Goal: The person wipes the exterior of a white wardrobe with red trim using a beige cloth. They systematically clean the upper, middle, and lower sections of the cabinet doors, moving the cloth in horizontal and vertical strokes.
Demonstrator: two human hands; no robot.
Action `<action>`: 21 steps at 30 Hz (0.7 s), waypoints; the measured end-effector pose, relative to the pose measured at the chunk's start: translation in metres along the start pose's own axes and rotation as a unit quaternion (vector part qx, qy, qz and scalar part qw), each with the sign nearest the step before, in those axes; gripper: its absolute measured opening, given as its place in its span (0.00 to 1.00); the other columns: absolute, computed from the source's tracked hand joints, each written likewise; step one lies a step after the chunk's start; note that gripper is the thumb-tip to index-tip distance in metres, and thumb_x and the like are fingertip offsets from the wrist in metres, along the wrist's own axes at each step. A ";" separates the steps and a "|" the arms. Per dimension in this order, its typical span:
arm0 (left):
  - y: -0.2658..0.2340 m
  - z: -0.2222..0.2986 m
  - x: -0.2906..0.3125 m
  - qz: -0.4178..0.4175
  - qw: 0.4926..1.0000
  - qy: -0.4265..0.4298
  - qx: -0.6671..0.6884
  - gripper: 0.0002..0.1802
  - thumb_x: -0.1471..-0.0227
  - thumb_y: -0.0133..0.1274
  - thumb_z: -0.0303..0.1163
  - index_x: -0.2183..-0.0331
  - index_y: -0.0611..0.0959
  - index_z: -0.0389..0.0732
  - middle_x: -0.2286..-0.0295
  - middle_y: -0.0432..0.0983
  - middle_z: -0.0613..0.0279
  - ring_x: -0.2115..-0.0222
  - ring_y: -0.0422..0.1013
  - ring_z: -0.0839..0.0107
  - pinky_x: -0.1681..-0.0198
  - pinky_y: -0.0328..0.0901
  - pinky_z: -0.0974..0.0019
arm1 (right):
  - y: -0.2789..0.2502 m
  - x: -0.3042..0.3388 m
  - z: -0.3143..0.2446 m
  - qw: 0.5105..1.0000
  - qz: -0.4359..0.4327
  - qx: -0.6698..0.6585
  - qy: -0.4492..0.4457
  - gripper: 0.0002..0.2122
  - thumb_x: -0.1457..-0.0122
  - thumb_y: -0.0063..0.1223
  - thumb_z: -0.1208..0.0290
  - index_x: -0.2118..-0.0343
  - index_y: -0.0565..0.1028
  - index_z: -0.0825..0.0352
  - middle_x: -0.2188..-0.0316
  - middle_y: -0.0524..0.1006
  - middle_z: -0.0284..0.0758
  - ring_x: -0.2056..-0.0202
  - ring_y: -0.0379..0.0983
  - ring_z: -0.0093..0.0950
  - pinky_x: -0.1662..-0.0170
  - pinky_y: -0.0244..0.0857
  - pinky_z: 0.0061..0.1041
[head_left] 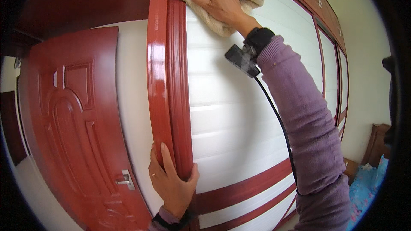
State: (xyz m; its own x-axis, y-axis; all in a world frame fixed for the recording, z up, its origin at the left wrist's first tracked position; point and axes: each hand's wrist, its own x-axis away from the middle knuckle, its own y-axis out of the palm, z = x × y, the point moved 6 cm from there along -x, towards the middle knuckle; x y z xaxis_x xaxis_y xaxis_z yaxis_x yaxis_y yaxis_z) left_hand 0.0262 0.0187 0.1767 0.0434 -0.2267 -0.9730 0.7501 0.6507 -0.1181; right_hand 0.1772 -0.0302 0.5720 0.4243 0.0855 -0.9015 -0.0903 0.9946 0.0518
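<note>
A beige towel [197, 6] is bunched and folded under my right hand [220, 5], high up on a wardrobe. Its left part touches the red wooden edge, and the rest lies over the white ribbed door panel [231, 102]. My right fingers press into the cloth; some of them are hidden in its folds. Lower down, my left hand [175, 184] grips the red upright frame [159, 81] of the wardrobe, fingers on its left side and thumb on the right.
Left of the wardrobe stands a red panelled door [77, 115] with a metal handle [126, 180]. A small black device [242, 60] on my right wrist trails a black cable [280, 119] across the white panel. Blue patterned fabric [368, 192] and a brown wooden headboard [376, 143] are at the right.
</note>
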 end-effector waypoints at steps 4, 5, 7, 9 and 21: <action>0.003 -0.001 0.000 -0.013 1.000 -0.010 -0.007 0.57 0.61 0.68 0.40 0.34 0.55 0.41 0.41 0.56 0.36 0.44 0.61 0.42 0.45 0.62 0.45 | 0.005 -0.038 0.013 0.998 0.052 0.038 0.000 0.24 0.40 0.47 0.49 0.44 0.74 0.56 0.55 0.79 0.49 0.53 0.75 0.49 0.49 0.64 0.53; 0.003 -0.001 0.000 -0.015 1.000 -0.018 -0.019 0.56 0.61 0.67 0.43 0.35 0.57 0.42 0.40 0.57 0.37 0.45 0.63 0.44 0.47 0.63 0.46 | 0.007 -0.051 0.016 0.997 0.063 0.034 0.008 0.24 0.40 0.47 0.49 0.44 0.74 0.55 0.55 0.79 0.48 0.53 0.75 0.49 0.49 0.64 0.54; 0.001 0.001 -0.003 -0.020 1.000 -0.022 -0.005 0.57 0.61 0.67 0.44 0.35 0.57 0.42 0.41 0.57 0.37 0.45 0.62 0.44 0.48 0.63 0.47 | 0.008 -0.074 0.024 0.999 0.048 0.011 0.022 0.23 0.39 0.46 0.50 0.44 0.74 0.54 0.54 0.79 0.48 0.51 0.74 0.49 0.47 0.62 0.55; 0.001 0.001 -0.003 -0.056 0.996 -0.057 0.036 0.54 0.58 0.65 0.35 0.34 0.56 0.42 0.39 0.55 0.40 0.41 0.58 0.44 0.42 0.59 0.46 | 0.007 -0.095 0.029 0.999 0.034 -0.005 0.023 0.24 0.38 0.45 0.52 0.42 0.70 0.60 0.52 0.77 0.50 0.51 0.74 0.49 0.46 0.61 0.53; -0.008 0.013 -0.007 -0.008 1.000 -0.016 0.003 0.59 0.62 0.71 0.44 0.33 0.58 0.44 0.42 0.60 0.33 0.45 0.62 0.37 0.46 0.61 0.37 | -0.010 -0.091 0.086 0.988 0.010 0.149 0.031 0.30 0.46 0.52 0.55 0.39 0.65 0.56 0.43 0.69 0.44 0.42 0.66 0.46 0.44 0.55 0.58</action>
State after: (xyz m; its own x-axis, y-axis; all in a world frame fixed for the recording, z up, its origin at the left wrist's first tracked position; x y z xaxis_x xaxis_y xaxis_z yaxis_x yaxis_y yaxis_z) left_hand 0.0280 0.0056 0.1875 0.0514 -0.2600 -0.9643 0.7555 0.6416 -0.1327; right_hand 0.2169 -0.0425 0.6906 0.3680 0.1099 -0.9233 0.1751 0.9670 0.1849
